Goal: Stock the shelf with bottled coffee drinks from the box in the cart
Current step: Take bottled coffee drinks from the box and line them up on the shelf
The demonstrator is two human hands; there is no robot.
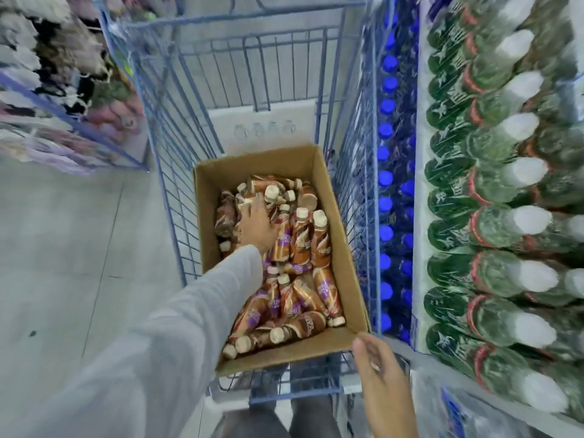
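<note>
Coffee bottles, brown with cream caps, lie jumbled in an open cardboard box that sits inside a blue wire cart.

At the far left stands a blurred shelf of pale and dark goods, and a grey floor runs near it. A grey sleeve comes from the near left and crosses the box's left wall. The left hand lies palm down on the pile in the far half of the box, its fingers stretched forward over the bottles. I cannot tell whether they curl round one.

In the cart, just beyond the box, stands a white carton printed with small bottle outlines. Below the cart's near end, dark trousers show.

The right hand is at the box's near right corner with its fingers loosely straight and close together, holding nothing. Its thumb tip is at the corner's edge, though contact is not clear.

Right of the cart, a row of blue-capped bottles runs from near to far. Further right, wrapped green bottles with white caps fill the right shelf.
</note>
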